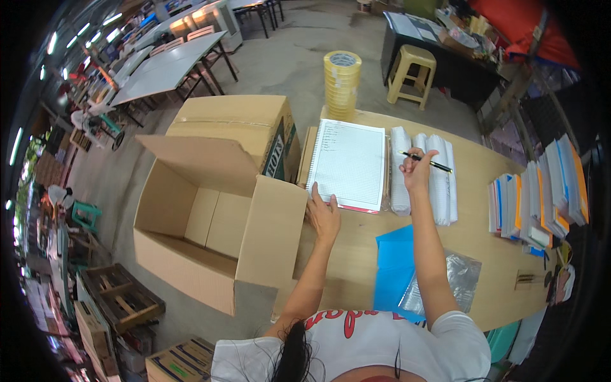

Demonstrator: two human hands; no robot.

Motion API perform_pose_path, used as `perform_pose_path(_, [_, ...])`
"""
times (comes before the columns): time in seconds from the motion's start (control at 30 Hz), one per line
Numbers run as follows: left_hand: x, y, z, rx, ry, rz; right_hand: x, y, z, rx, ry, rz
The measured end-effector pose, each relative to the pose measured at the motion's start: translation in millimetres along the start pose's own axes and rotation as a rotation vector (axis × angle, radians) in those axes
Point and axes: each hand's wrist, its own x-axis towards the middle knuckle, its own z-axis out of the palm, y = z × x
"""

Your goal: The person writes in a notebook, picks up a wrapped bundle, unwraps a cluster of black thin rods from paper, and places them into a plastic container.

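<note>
The left hand (pixel 324 215) lies loosely spread, fingertips on the near-left corner of the spiral notebook (pixel 353 167). Right of it, the right hand (pixel 417 169) pinches a black pen (pixel 440 167) above white plastic-wrapped bundles (pixel 439 200); contact with them is unclear. Its forearm partly hides blue folders (pixel 393 254). The handwriting is too small to read.

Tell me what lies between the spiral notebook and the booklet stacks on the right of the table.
In the head view, white wrapped bundles, with the right hand and its pen over them, then wooden tabletop up to the booklet stacks.
</note>
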Motion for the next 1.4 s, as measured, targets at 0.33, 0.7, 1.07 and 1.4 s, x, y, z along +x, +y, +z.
perform_pose_path(0.33, [3.8, -55.6, 19.7, -0.363, -0.102, -0.367, 18.4, 49.5, 40.1, -0.215, -0.106, -0.059])
perform_pose_path(0.7, [-25.6, -20.9, -2.9, -0.635, -0.348, -0.478, 31.2, 95.4, 88.6, -0.409, -0.172, -0.02])
perform_pose_path(1.07, [30.5, -16.9, 23.2, 0.129, -0.374, 0.09, 13.4, 117.4, 95.7, -0.643, -0.21, -0.21])
perform_pose_path(1.4, [27.7, -26.1, 31.7, 0.048, -0.408, 0.049, 9.2, 130.6, 98.7, -0.754, -0.191, -0.414])
